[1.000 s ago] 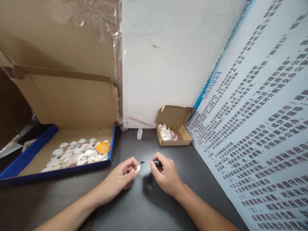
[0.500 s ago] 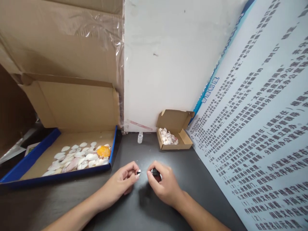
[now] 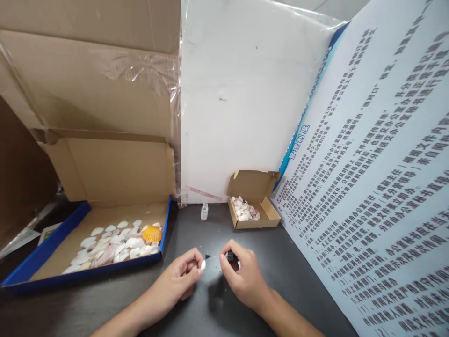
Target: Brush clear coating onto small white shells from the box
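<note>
My left hand (image 3: 184, 274) pinches a small white seashell (image 3: 203, 265) between thumb and fingertips, low over the dark table. Facing it, my right hand (image 3: 242, 271) is closed around a small black tool (image 3: 230, 256), mostly hidden by the fingers. A dark, brush-like tip (image 3: 208, 256) shows in the gap between my hands, just right of the shell and seemingly apart from it. Whether a stem joins this tip to the tool is too faint to tell.
On the left, a blue-edged cardboard box (image 3: 164, 234) holds many pale shells and an orange scallop shell (image 3: 152, 233). A small clear bottle (image 3: 204, 212) stands at the back. Right of it, an open brown box (image 3: 257, 224) contains white shells. A printed board (image 3: 368, 187) slants along the right.
The dark tip, earlier against the shell, now sits slightly right of it. My right hand has shifted a little right, and more of the white shell shows. The view has tilted slightly upward.
</note>
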Motion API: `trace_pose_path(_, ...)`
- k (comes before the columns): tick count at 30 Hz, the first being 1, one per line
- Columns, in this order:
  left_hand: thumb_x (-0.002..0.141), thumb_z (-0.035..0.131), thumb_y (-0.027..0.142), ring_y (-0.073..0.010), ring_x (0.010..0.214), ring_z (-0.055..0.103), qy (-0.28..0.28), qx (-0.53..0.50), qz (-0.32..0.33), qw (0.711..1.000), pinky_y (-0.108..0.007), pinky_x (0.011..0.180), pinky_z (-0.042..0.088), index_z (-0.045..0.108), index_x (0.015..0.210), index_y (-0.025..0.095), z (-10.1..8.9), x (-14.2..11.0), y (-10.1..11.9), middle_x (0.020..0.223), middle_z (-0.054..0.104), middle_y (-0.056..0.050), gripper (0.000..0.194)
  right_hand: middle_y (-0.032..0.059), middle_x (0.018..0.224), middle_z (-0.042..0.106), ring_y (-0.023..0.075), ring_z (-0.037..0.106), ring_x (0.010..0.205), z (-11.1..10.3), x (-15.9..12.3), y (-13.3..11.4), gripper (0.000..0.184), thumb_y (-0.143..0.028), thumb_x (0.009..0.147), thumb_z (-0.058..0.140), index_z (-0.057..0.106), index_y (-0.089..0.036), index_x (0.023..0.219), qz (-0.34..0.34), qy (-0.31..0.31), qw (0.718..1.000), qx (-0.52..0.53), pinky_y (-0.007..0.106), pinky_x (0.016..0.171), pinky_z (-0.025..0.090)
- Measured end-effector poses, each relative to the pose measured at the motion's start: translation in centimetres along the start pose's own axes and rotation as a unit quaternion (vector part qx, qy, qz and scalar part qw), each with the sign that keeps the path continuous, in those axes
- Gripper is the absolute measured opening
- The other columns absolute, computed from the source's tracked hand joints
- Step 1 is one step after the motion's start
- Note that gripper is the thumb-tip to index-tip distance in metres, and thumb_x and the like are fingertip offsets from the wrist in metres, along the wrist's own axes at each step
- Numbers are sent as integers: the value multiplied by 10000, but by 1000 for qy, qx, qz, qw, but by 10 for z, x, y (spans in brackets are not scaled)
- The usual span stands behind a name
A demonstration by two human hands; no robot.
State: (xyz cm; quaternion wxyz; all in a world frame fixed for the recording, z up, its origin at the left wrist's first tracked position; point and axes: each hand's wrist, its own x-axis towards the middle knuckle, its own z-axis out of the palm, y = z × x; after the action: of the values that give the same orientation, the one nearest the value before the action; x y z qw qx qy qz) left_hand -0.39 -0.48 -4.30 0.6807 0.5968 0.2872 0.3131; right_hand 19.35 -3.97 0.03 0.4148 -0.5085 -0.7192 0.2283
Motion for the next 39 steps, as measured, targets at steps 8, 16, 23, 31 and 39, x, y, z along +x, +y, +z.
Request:
trace_pose_path(8,844,628,583,-42,427,207,8,7,-3,1000,-173,396,243,457,844,221,2,-2,3,607,316,115,401,-53,577,450,96,425,510,-1,-1,-1,142,-264,876,517,532,-195,753,7,5,1000,-12,208,522,308)
trace_pose_path(16,826,639,603,-36,416,198,5,7,-3,1000,-176,389,233,457,833,218,2,0,3,599,319,116,426,-58,568,432,95,411,501,0,-1,0,155,-281,886,509,529,-196,758,11,9,1000,-8,211,511,301)
trace_pose_path(23,821,646,604,-33,402,201,3,1,-1,1000,-174,382,229,452,832,224,2,0,2,589,328,119,427,-56,576,444,95,413,508,1,-2,0,144,-269,884,514,534,-197,761,8,-9,1000,-17,213,513,296)
trace_pose_path(31,829,640,604,-30,404,189,7,4,5,1000,-173,382,230,453,838,221,1,0,-1,599,327,119,426,-55,573,455,98,422,508,1,-1,0,141,-266,876,524,539,-197,753,16,-14,1000,-22,211,513,291)
trace_pose_path(39,800,637,652,-27,384,198,1,3,6,1000,-175,374,225,437,828,227,1,2,-2,586,326,120,471,-59,568,443,95,414,500,0,-2,-1,121,-244,867,528,542,-196,757,1,-22,1000,0,207,503,292)
